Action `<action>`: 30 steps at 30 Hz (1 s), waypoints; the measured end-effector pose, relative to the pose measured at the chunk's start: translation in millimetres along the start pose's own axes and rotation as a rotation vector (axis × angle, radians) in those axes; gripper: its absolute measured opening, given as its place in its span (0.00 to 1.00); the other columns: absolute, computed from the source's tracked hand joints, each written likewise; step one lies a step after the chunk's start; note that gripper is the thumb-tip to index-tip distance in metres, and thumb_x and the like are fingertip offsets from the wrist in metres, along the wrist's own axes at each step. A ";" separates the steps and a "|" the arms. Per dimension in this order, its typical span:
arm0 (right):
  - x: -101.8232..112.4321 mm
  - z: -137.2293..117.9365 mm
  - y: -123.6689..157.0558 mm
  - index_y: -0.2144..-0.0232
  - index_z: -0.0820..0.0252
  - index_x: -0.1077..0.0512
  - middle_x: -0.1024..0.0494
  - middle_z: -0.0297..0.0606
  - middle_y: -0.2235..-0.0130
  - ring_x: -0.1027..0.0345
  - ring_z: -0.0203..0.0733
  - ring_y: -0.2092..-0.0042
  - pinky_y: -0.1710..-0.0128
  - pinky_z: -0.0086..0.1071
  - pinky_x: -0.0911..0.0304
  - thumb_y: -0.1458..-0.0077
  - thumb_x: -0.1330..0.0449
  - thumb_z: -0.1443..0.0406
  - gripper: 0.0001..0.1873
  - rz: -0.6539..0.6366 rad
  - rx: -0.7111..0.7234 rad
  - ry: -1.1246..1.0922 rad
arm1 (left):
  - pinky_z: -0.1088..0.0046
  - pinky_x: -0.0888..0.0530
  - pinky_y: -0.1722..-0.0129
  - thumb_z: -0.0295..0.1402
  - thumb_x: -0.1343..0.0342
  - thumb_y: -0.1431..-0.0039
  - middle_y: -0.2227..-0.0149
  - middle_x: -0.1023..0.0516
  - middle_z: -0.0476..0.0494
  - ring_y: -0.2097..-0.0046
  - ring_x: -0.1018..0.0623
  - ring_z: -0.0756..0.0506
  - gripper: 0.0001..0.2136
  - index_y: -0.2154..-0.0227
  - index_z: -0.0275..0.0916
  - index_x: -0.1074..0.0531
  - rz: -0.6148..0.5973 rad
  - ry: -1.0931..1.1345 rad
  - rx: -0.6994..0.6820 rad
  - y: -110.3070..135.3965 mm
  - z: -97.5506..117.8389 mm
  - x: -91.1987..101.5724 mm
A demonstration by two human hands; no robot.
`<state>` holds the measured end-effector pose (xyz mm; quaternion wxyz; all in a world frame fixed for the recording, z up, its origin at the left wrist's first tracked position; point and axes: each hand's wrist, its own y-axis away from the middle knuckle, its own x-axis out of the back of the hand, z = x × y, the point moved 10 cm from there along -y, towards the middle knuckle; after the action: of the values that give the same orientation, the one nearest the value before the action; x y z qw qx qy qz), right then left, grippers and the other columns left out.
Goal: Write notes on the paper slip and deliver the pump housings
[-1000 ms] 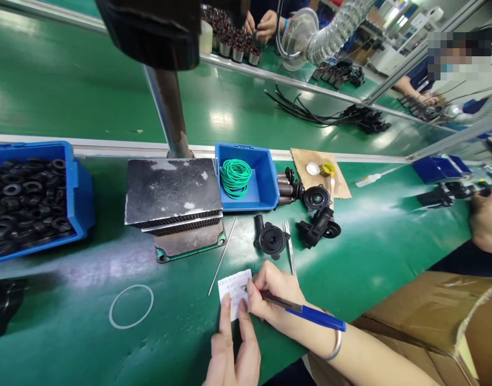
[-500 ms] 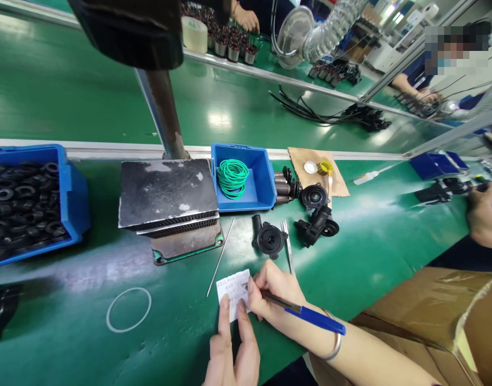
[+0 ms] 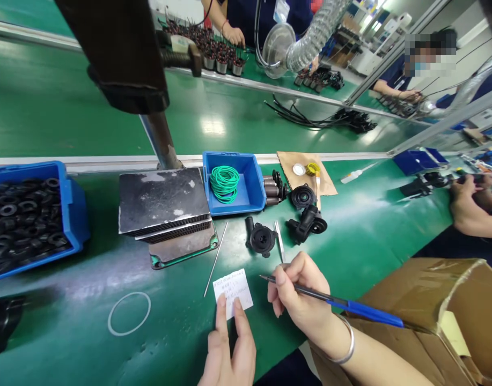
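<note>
My left hand lies at the bottom edge with two fingers stretched flat, pinning a small white handwritten slip of paper to the green table. My right hand is closed around a pen with a blue cap end; its tip hangs just right of the slip, off the paper. A silver bangle sits on that wrist. Above the hands lie tweezers and a black round pump part.
A blue bin of black rings stands left, a dark metal block in the middle, a blue bin with green rings beside it. A thin rod, a clear ring and a cardboard box lie near. Other people's hands work at the right and far side.
My right hand has lifted the pen off the slip and drawn it to the right. The left fingers stay on the paper. The view has tilted slightly upward.
</note>
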<state>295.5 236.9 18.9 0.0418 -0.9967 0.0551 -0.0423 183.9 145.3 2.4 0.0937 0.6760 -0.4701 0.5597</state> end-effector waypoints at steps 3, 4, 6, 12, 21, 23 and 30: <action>11.8 5.5 7.5 0.70 0.55 0.45 0.26 0.27 0.78 0.37 0.28 0.84 0.85 0.21 0.45 0.35 0.44 0.64 0.13 0.050 -0.016 -0.016 | 0.57 0.31 0.58 0.39 0.37 0.47 0.43 0.29 0.23 0.45 0.26 0.20 0.24 0.53 0.24 0.25 0.012 0.042 0.039 1.3 -0.8 -0.6; 15.4 8.8 10.7 0.70 0.55 0.44 0.26 0.27 0.78 0.37 0.28 0.84 0.85 0.21 0.45 0.35 0.43 0.64 0.13 0.066 -0.027 -0.016 | 0.56 0.31 0.57 0.39 0.38 0.46 0.43 0.28 0.23 0.45 0.26 0.20 0.23 0.52 0.24 0.25 0.010 0.057 0.046 1.9 -1.2 -1.1; 21.3 15.0 17.4 0.70 0.55 0.43 0.26 0.27 0.77 0.37 0.27 0.83 0.84 0.21 0.45 0.36 0.43 0.64 0.12 0.090 -0.043 -0.001 | 0.54 0.31 0.56 0.38 0.40 0.44 0.43 0.27 0.24 0.44 0.27 0.20 0.23 0.51 0.25 0.26 -0.012 0.090 0.050 3.4 -2.3 -3.1; 19.1 29.1 33.8 0.66 0.57 0.37 0.27 0.30 0.72 0.37 0.28 0.81 0.86 0.22 0.45 0.38 0.40 0.61 0.10 0.046 -0.101 0.037 | 0.50 0.33 0.49 0.42 0.43 0.42 0.37 0.33 0.27 0.40 0.32 0.20 0.27 0.46 0.27 0.28 -0.102 0.139 0.029 10.1 -4.5 -4.2; 13.9 30.1 36.3 0.60 0.57 0.33 0.30 0.35 0.60 0.35 0.26 0.77 0.77 0.26 0.36 0.37 0.43 0.64 0.04 -0.036 0.029 0.067 | 0.53 0.33 0.50 0.50 0.42 0.46 0.35 0.35 0.34 0.39 0.33 0.22 0.30 0.45 0.35 0.27 -0.020 0.101 -0.002 17.7 10.8 1.6; 12.9 29.7 35.0 0.60 0.57 0.33 0.30 0.35 0.60 0.35 0.26 0.77 0.76 0.26 0.36 0.36 0.44 0.65 0.03 -0.054 0.029 0.077 | 0.54 0.33 0.50 0.49 0.42 0.46 0.36 0.33 0.33 0.39 0.32 0.23 0.30 0.45 0.34 0.27 -0.027 0.098 -0.002 18.7 10.7 -0.9; 6.0 23.7 31.5 0.61 0.58 0.34 0.28 0.33 0.68 0.37 0.29 0.78 0.77 0.26 0.39 0.38 0.45 0.65 0.03 -0.103 -0.008 0.128 | 0.59 0.34 0.50 0.47 0.46 0.40 0.38 0.30 0.32 0.38 0.31 0.32 0.28 0.44 0.32 0.29 -0.037 0.081 -0.035 17.3 8.9 0.6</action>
<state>300.1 206.8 -7.0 0.0321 -0.9936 0.0066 -0.1080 177.0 129.9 -7.1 0.1348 0.6596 -0.4632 0.5764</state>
